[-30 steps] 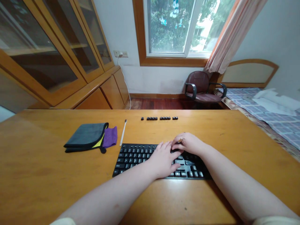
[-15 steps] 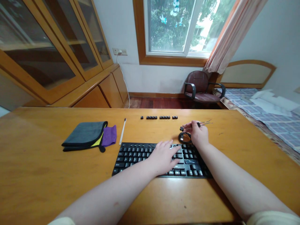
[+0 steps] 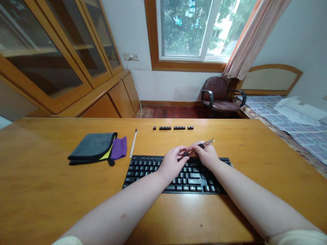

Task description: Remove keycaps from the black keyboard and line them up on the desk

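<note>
the left hand (image 3: 171, 164) pinches a small black cap (image 3: 186, 154) between thumb and fingers; the right hand (image 3: 207, 156), just beside it at about 3 o'clock, grips a wire puller (image 3: 201, 146). the puller's long axis slants from 2 down to 8 o'clock, low end at the cap, so the cap lies at 8 o'clock from the right hand's grip, with the left hand nearer. whether wire hooks cap is too small to tell. under both, the keyboard (image 3: 150, 172) runs 9 to 3 o'clock. farther out on the tabletop (image 3: 245, 136), loose caps (image 3: 179, 128) line up from between 10 and 11 round to 12 o'clock; the brush (image 3: 133, 144) sits just past 9, the grey cloth (image 3: 94, 148) at 9.
</note>
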### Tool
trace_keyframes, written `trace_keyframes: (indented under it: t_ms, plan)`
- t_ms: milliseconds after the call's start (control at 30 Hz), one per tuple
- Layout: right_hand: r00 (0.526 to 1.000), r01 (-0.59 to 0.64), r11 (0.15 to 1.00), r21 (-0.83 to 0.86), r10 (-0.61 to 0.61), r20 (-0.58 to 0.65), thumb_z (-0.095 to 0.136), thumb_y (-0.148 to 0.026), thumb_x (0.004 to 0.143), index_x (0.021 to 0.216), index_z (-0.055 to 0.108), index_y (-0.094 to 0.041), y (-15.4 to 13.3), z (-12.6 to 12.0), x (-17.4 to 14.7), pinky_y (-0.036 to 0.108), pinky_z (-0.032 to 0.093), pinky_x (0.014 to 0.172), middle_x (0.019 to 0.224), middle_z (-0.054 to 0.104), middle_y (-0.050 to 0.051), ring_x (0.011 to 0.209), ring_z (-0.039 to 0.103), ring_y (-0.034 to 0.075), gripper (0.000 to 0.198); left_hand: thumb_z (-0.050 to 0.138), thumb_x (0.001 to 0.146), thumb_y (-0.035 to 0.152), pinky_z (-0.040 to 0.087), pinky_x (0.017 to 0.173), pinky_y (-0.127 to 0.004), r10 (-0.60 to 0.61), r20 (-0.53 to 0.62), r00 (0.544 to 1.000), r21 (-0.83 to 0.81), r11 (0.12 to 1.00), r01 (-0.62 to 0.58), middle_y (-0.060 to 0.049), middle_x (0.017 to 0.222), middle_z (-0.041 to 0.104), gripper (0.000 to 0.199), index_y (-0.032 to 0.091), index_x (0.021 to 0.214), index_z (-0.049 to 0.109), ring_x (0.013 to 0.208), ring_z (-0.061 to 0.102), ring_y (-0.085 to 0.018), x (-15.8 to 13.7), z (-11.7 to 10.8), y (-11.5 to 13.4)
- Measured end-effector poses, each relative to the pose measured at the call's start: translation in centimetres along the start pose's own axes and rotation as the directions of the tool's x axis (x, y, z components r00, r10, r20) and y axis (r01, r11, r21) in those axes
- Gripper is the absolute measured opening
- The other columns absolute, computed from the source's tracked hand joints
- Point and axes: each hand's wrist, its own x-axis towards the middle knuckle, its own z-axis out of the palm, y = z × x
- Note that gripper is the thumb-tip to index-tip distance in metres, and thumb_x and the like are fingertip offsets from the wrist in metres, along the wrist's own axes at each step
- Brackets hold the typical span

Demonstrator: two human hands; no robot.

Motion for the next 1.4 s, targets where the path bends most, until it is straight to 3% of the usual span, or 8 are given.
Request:
trace_keyframes:
  t_ms: [133,333,500,733,867,1000,1200,1400]
  plan:
    - [0.989,0.149,0.984,-0.094,-0.148,0.019,0.052,-0.041,0.083,0.069,0.067,-0.019,0.0,-0.4,0.2,0.033,0.052,0.076,0.075,0.069,0.006,0.077,0.065,0.018,0.030,0.062,0.075,0.014,0.052,0.087,-0.033,-0.016,-0.077,0.997,-0.002,1.000,0.016,-0.007,0.103,0.063,0.026,0.017,0.100,0.058,0.095,0.062,-0.016,0.1,-0.1,0.2]
    - [0.979,0.177,0.978,-0.113,-0.163,0.124,0.055,-0.035,0.082,0.073,0.070,-0.020,0.2,-0.6,0.0,0.030,0.051,0.068,0.072,0.069,0.004,0.069,0.063,0.017,0.023,0.066,0.072,0.015,0.054,0.083,-0.032,0.008,-0.056,0.998,0.048,0.999,-0.006,-0.006,0.096,0.065,0.026,0.017,0.097,0.059,0.089,0.063,-0.016,0.2,-0.1,0.0]
    - [0.936,0.285,0.953,-0.103,-0.254,0.243,0.056,-0.033,0.083,0.080,0.071,-0.022,0.3,-0.8,0.0,0.029,0.050,0.068,0.075,0.069,0.004,0.067,0.061,0.015,0.018,0.067,0.070,0.013,0.053,0.083,-0.031,0.018,-0.041,0.999,0.078,0.997,-0.014,-0.005,0.094,0.067,0.027,0.017,0.095,0.061,0.087,0.064,-0.016,0.2,-0.3,-0.1]
    - [0.951,0.179,0.984,0.001,-0.173,0.257,0.054,-0.035,0.085,0.078,0.071,-0.018,0.4,-0.9,0.2,0.023,0.046,0.053,0.066,0.063,0.003,0.055,0.054,0.011,0.025,0.068,0.068,0.012,0.053,0.083,-0.031,0.008,-0.001,1.000,0.084,0.996,-0.008,-0.004,0.094,0.069,0.029,0.017,0.095,0.062,0.085,0.065,-0.016,0.2,-0.4,0.6]
    - [0.926,0.213,0.977,-0.018,-0.195,0.324,0.054,-0.036,0.084,0.077,0.071,-0.018,0.5,-1.0,0.3,0.025,0.046,0.059,0.065,0.062,0.003,0.060,0.055,0.013,0.026,0.065,0.071,0.015,0.052,0.085,-0.031,0.033,0.026,0.999,0.067,0.997,-0.035,-0.005,0.097,0.068,0.026,0.017,0.097,0.061,0.088,0.065,-0.016,0.1,-0.4,0.8]
    - [0.936,0.207,0.978,0.013,-0.202,0.287,0.054,-0.038,0.084,0.075,0.070,-0.018,0.6,-0.8,0.3,0.024,0.044,0.053,0.064,0.059,0.002,0.055,0.051,0.011,0.028,0.063,0.074,0.021,0.051,0.086,-0.031,0.027,0.020,0.999,0.057,0.998,-0.028,-0.005,0.097,0.068,0.023,0.017,0.097,0.062,0.089,0.064,-0.016,0.0,-0.3,0.7]
    - [0.968,0.096,0.981,0.167,-0.131,0.212,0.050,-0.044,0.085,0.077,0.069,-0.017,0.5,-0.4,0.3,0.023,0.045,0.044,0.069,0.058,0.004,0.055,0.057,0.013,0.034,0.064,0.074,0.025,0.052,0.081,-0.032,-0.099,0.001,0.995,-0.173,0.980,0.098,-0.007,0.090,0.069,0.023,0.014,0.094,0.063,0.083,0.065,-0.017,0.5,-0.3,0.3]
    - [0.925,0.337,0.940,-0.049,-0.321,0.204,0.050,-0.040,0.087,0.075,0.070,-0.019,0.3,-0.8,0.2,0.030,0.050,0.065,0.081,0.063,0.007,0.073,0.060,0.016,0.032,0.066,0.070,0.023,0.049,0.084,-0.033,-0.199,-0.119,0.973,-0.334,0.930,0.150,-0.005,0.084,0.068,0.015,0.014,0.082,0.062,0.083,0.064,-0.016,1.2,-0.5,0.1]
